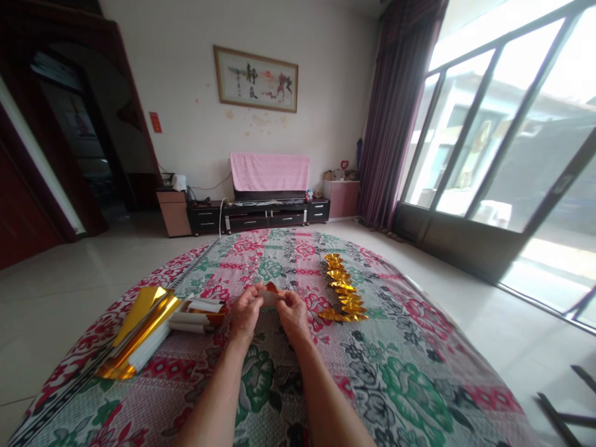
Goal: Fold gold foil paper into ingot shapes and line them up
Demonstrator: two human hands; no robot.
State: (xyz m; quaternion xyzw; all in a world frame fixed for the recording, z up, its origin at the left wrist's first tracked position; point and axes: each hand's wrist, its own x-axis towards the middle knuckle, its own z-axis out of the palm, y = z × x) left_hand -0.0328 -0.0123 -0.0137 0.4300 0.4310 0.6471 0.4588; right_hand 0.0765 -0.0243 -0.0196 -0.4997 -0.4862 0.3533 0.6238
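Between my two hands, above the middle of the patterned tablecloth (279, 254), is a small sheet of gold foil paper (269, 298), its pale back towards me and a gold-orange corner showing at the top. My left hand (246, 310) pinches its left edge, and my right hand (293, 313) grips the right edge between thumb and fingers. To the right stands a row of folded gold paper pieces (343, 288), pointed at both ends. On the left lie curled gold foil sheets (144, 332) with white backs, beside smaller rolled foil sheets (198, 316).
Beyond the round table stands a low black cabinet (270, 217) with a pink cloth (270, 172) draped over something on it. Purple curtains (391, 112) and large glass doors (484, 136) are on the right. Dark bars (565, 413) show at the lower right.
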